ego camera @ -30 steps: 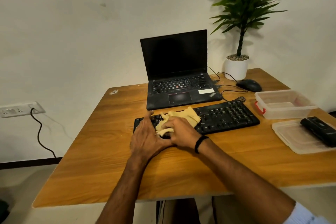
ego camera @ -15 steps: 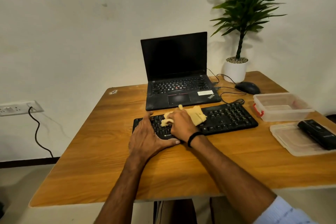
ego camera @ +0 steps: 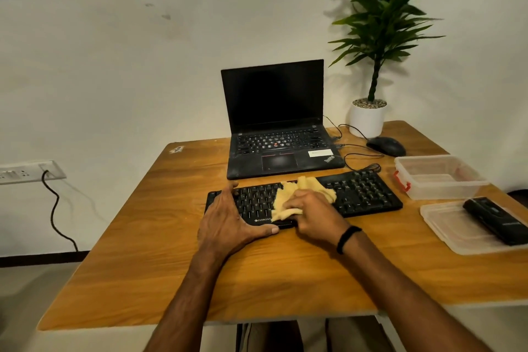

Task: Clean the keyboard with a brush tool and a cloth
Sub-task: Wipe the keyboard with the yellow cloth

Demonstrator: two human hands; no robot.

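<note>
crumpled yellow cloth (ego camera: 288, 200) and right hand (ego camera: 314, 214) cover middle keys of the black keyboard (ego camera: 363, 191) | left hand (ego camera: 225, 223) hides its near-left corner | green potted plant (ego camera: 383, 23) cut by top edge | white wall socket strip (ego camera: 17, 173) clipped at left | white laptop sticker (ego camera: 320, 153) unreadable

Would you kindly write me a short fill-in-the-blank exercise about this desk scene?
1. The right hand holds a yellow ____ against the keyboard.
2. The left hand rests on the keyboard's ____ end.
3. Behind the keyboard stands an open ____ with a dark screen.
Missing words: cloth; left; laptop.
</note>
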